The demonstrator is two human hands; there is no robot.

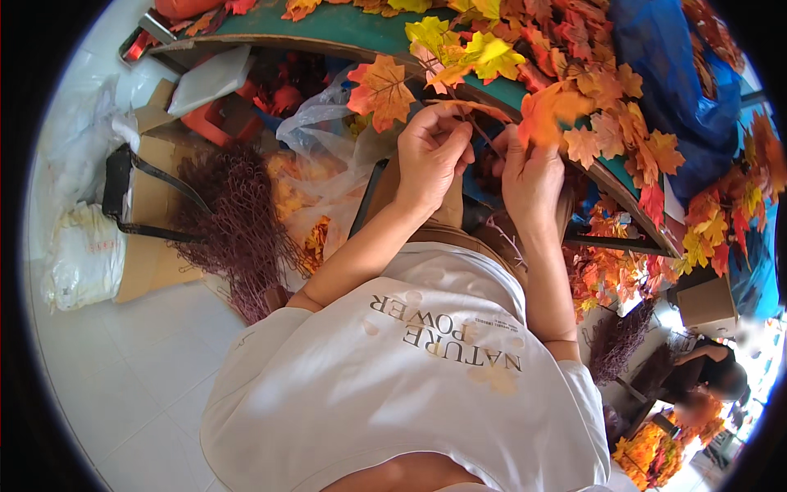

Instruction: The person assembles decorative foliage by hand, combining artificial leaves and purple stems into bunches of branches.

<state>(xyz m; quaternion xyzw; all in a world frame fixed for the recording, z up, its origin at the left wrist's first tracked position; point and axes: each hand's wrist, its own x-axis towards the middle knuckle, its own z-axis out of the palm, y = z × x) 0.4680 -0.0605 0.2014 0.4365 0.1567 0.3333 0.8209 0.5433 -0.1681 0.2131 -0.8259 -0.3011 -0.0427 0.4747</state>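
My left hand point(433, 157) is closed in a pinch at the edge of the green table, on a thin brown stem point(490, 141) of an artificial maple branch. An orange maple leaf point(381, 92) spreads just beyond its fingers. To the right, my right hand point(531, 179) is also closed, thumb against fingers, with a blurred orange leaf point(554, 111) over its fingertips. Whether that leaf is in its grip or only touches it, I cannot make out. Below the hands, a purplish bare twig point(507, 238) lies near my lap.
Orange, red and yellow maple leaves point(602, 90) cover the green table point(328, 33). At left, a dense bundle of dark purple stems point(242, 213) stands beside a cardboard box point(156, 262) and clear plastic bags point(324, 131). Another person point(705, 369) sits at lower right among leaf bunches.
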